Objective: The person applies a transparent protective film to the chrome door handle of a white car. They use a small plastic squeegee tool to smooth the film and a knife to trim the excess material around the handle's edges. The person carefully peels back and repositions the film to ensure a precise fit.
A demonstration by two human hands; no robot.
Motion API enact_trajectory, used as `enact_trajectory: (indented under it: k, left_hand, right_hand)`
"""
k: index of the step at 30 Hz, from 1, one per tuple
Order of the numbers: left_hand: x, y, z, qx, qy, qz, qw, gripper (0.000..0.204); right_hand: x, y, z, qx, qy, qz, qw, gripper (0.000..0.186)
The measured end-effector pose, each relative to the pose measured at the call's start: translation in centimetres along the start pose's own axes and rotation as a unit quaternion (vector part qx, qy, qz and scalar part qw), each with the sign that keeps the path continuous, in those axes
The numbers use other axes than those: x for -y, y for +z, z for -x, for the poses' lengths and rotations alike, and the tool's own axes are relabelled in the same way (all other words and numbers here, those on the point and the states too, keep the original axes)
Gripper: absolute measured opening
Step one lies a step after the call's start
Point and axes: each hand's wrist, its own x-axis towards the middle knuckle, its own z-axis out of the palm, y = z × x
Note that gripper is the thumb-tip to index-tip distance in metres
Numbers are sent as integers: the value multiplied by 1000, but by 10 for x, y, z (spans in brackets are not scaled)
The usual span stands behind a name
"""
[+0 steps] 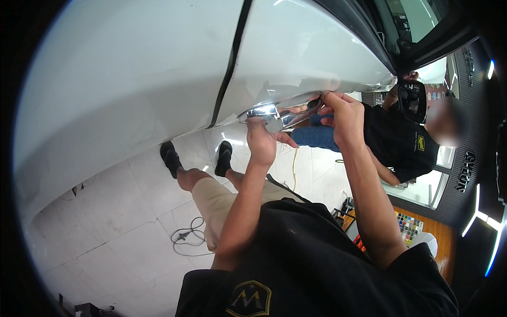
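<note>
A chrome door handle (281, 119) juts from the white car door (301, 50). My left hand (260, 141) is at the handle's left part, closed on it from below, one finger sticking out to the right; its other fingertips are partly hidden. At the handle's right end, beside a dark oval spot (313, 104), my right hand (344, 113) is closed in a pinch. Whatever lies between its thumb and finger, if anything, is too small to make out.
Another person in a black shirt (388, 138) stands at the right by the car's side mirror (412, 100). A dark cable (191, 235) lies coiled on the tiled floor (121, 211). A colour swatch board (409, 227) is at the lower right.
</note>
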Motion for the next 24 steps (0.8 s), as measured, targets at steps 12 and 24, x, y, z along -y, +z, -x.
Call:
enact_trajectory:
  k: [12, 24]
  left_hand:
    - [-4, 1, 4, -17, -26, 6, 999, 80]
    - [5, -7, 6, -18, -34, 52, 998, 67]
  right_hand:
    - [-14, 5, 13, -16, -97, -39, 994, 23]
    - [-95, 26, 8, 345, 107, -654, 664, 49]
